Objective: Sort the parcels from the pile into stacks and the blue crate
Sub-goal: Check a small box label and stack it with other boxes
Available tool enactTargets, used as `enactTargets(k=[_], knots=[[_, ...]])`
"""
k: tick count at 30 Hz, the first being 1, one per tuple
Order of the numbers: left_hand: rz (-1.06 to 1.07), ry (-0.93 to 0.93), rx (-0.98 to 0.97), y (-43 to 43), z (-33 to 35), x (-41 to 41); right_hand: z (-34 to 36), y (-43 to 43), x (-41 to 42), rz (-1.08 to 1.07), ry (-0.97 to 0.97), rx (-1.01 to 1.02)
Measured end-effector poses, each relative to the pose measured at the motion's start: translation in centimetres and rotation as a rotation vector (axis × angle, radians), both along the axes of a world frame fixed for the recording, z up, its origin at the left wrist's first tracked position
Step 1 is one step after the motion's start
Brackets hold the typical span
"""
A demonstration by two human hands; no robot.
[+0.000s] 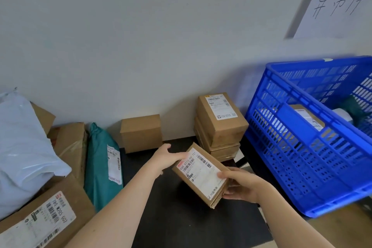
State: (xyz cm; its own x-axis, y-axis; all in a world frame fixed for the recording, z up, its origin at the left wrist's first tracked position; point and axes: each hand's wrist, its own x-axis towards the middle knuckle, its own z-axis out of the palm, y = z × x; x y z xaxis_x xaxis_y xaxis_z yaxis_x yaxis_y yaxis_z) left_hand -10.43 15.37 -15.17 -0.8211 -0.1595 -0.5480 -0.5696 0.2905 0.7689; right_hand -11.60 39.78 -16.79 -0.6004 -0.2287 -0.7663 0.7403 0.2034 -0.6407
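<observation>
Reaching in from the near left, the bare left forearm runs diagonally toward the middle of the scene. The left hand [168, 159] is at the far-left end of a small parcel [201, 174]. Its fingers lie nearly straight across the corner of the parcel's white label, with one digit raised clear above them; whether anything curls under the box cannot be told. The right forearm comes in from the near right, wrist bent inward. The right hand [242, 185] grips the parcel's near-right end, thumb pressed on top of the label and fingers curled beneath.

The small parcel is a flat brown carton, held tilted between the two hands above a black surface [173, 203], label up. Just beyond it, against the wall [141, 46], stands a stack of boxes [220, 125], also with a label on top. A single brown box [141, 133] sits to the left of the stack. The blue crate [291, 159] is on the right, tilted in view, with a labelled box [308, 119] inside. On the left lies the pile: a teal mailer [101, 165], a pale plastic bag [22, 147] and a large labelled carton [48, 213]. A handwritten paper sheet [340, 2] hangs at the far right.
</observation>
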Motion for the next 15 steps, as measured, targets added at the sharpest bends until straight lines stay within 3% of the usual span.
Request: enactTargets(k=[2, 5, 9, 15], knots=[[-0.044, -0.151, 0.075, 1.2, -0.7, 0.2, -0.7, 1.3, 0.4, -0.091, -0.056, -0.014], [-0.126, -0.206, 0.133, 3.3, -1.4, 0.3, -1.6, 2.2, 1.2, -0.149, -0.109, 0.030], [-0.181, -0.162, 0.104, 6.1, -2.0, 0.2, -2.3, 3.4, 2.2, -0.155, -0.126, 0.177], [-0.156, -0.036, 0.064, 10.0, -3.7, 1.0, -2.8, 3.4, 3.0, -0.313, 0.022, 0.290]])
